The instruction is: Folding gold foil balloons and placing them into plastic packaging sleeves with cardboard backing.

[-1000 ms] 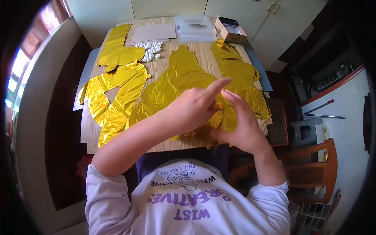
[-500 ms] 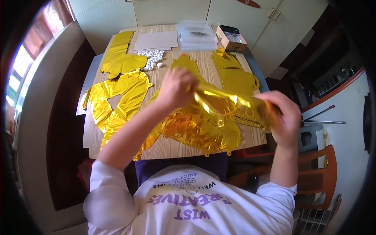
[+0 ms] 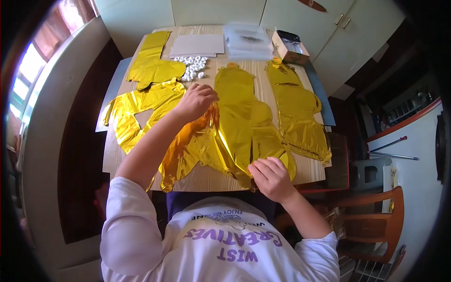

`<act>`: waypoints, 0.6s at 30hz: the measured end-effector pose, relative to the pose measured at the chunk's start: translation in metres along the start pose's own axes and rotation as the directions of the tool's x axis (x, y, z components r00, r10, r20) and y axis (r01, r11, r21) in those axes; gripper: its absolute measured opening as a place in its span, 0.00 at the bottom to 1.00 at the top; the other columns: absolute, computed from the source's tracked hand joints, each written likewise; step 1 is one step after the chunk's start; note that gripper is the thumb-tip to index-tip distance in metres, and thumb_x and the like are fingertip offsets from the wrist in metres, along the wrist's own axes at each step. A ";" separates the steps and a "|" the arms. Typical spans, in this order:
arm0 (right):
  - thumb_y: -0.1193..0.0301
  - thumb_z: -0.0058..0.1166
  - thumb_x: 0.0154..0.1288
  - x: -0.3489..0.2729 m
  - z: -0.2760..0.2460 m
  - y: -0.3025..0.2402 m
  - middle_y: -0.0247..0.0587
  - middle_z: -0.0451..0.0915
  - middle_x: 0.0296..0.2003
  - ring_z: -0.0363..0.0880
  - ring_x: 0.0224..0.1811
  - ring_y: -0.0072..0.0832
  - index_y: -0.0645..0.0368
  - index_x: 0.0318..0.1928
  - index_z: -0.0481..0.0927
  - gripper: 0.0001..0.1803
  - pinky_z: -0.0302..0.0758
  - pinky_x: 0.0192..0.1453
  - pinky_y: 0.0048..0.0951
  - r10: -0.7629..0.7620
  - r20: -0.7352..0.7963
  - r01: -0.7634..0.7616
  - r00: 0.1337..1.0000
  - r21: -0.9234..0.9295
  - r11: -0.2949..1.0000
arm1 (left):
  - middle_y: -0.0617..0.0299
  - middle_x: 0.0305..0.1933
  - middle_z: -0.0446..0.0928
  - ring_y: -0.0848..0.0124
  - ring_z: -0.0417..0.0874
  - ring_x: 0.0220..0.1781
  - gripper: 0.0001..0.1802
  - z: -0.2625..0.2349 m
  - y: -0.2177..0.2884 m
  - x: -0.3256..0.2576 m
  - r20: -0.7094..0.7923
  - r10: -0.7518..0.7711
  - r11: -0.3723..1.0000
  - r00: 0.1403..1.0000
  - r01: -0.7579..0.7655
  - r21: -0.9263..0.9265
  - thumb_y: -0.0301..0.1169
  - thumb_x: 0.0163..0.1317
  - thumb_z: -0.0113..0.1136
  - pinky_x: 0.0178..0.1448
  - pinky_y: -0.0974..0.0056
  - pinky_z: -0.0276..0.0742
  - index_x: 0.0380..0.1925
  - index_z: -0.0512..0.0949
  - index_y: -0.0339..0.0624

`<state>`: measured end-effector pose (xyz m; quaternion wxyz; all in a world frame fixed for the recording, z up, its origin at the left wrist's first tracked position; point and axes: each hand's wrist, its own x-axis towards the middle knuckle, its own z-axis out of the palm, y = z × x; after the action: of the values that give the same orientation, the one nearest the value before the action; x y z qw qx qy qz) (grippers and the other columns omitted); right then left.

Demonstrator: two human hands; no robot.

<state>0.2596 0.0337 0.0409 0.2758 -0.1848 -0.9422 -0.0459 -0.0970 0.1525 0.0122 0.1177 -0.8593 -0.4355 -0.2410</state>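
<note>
A flat gold foil balloon (image 3: 195,150) stretches between my hands near the table's front edge. My left hand (image 3: 197,102) is closed on its upper end, which is bunched and shows orange reflections. Lower and to the right, my right hand (image 3: 273,178) pinches its lower corner. Beneath and beside it lies another gold foil balloon (image 3: 235,91), long and smooth, partly covered. A crumpled gold foil balloon (image 3: 162,103) with a square gap rests left of my left hand. At the right side of the table is one more gold foil balloon (image 3: 298,105).
A further gold foil balloon (image 3: 150,66) lies at the far left of the wooden table (image 3: 312,175). White ring-shaped pieces (image 3: 192,66), a grey sheet (image 3: 197,44), clear plastic bags (image 3: 249,42) and a cardboard box (image 3: 291,49) stand along the back. A wooden chair (image 3: 397,221) is at right.
My right hand has come down and left, from the table's right side to its front edge. My left hand has shifted slightly left. The held balloon now hangs lower, uncovering the middle balloon.
</note>
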 end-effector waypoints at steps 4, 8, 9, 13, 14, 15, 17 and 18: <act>0.73 0.59 0.62 -0.001 0.015 -0.017 0.43 0.83 0.44 0.82 0.49 0.38 0.63 0.48 0.84 0.14 0.76 0.58 0.43 0.082 0.001 -0.082 0.997 0.043 0.996 | 0.57 0.59 0.82 0.58 0.78 0.64 0.18 -0.024 0.015 -0.021 0.103 -0.157 0.966 0.982 0.174 -0.190 0.26 0.62 0.59 0.64 0.52 0.72 0.52 0.83 0.45; 0.73 0.60 0.60 0.013 0.012 -0.030 0.44 0.82 0.45 0.82 0.49 0.38 0.63 0.49 0.83 0.16 0.76 0.59 0.43 0.137 -0.003 -0.136 0.991 0.049 0.989 | 0.49 0.62 0.78 0.50 0.76 0.66 0.19 -0.044 0.050 -0.046 0.200 -0.157 0.901 0.967 0.223 -0.373 0.35 0.64 0.65 0.68 0.48 0.71 0.54 0.82 0.43; 0.73 0.60 0.60 0.013 0.014 -0.032 0.44 0.82 0.46 0.81 0.51 0.39 0.62 0.50 0.83 0.17 0.74 0.62 0.46 0.159 0.006 -0.159 0.987 0.043 0.986 | 0.48 0.63 0.77 0.49 0.75 0.67 0.20 -0.046 0.058 -0.049 0.219 -0.139 0.905 0.966 0.214 -0.369 0.36 0.64 0.65 0.70 0.48 0.70 0.56 0.81 0.43; 0.71 0.61 0.58 0.000 0.015 -0.031 0.43 0.80 0.51 0.78 0.58 0.40 0.59 0.50 0.82 0.18 0.66 0.70 0.52 0.185 0.124 -0.192 0.975 0.042 0.980 | 0.48 0.64 0.75 0.48 0.73 0.68 0.24 -0.038 0.068 -0.058 0.204 -0.031 0.941 0.978 0.097 -0.325 0.40 0.62 0.69 0.72 0.47 0.68 0.55 0.80 0.43; 0.71 0.61 0.57 -0.001 0.014 -0.032 0.43 0.80 0.52 0.77 0.59 0.40 0.59 0.50 0.82 0.18 0.66 0.71 0.52 0.187 0.158 -0.193 0.970 0.023 0.981 | 0.48 0.64 0.75 0.48 0.73 0.68 0.24 -0.036 0.070 -0.057 0.201 0.001 0.943 0.980 0.066 -0.327 0.41 0.61 0.70 0.72 0.47 0.68 0.55 0.80 0.42; 0.70 0.62 0.57 -0.001 0.013 -0.033 0.43 0.79 0.52 0.76 0.60 0.40 0.58 0.50 0.82 0.18 0.65 0.71 0.52 0.191 0.191 -0.195 0.963 0.003 0.981 | 0.48 0.63 0.75 0.49 0.74 0.68 0.25 -0.036 0.071 -0.058 0.200 -0.004 0.940 0.980 0.072 -0.334 0.42 0.60 0.71 0.71 0.46 0.68 0.54 0.80 0.42; 0.68 0.64 0.54 -0.003 0.007 -0.031 0.45 0.78 0.54 0.74 0.62 0.42 0.59 0.50 0.82 0.21 0.63 0.73 0.54 0.204 0.255 -0.203 0.945 -0.032 0.979 | 0.48 0.63 0.75 0.48 0.74 0.67 0.26 -0.038 0.074 -0.058 0.206 -0.017 0.936 0.978 0.088 -0.341 0.42 0.59 0.71 0.71 0.46 0.68 0.54 0.80 0.42; 0.67 0.64 0.54 -0.002 0.002 -0.029 0.45 0.78 0.54 0.74 0.62 0.42 0.59 0.50 0.82 0.22 0.63 0.73 0.53 0.235 0.274 -0.256 0.932 0.042 0.966 | 0.48 0.63 0.75 0.48 0.74 0.67 0.26 -0.039 0.077 -0.058 0.208 -0.023 0.934 0.978 0.096 -0.345 0.42 0.59 0.71 0.71 0.46 0.68 0.54 0.80 0.42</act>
<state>0.2492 0.0062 0.0385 0.1568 -0.2948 -0.9412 0.0507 -0.0768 0.0506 0.0166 -0.0904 -0.8726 -0.4206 -0.2312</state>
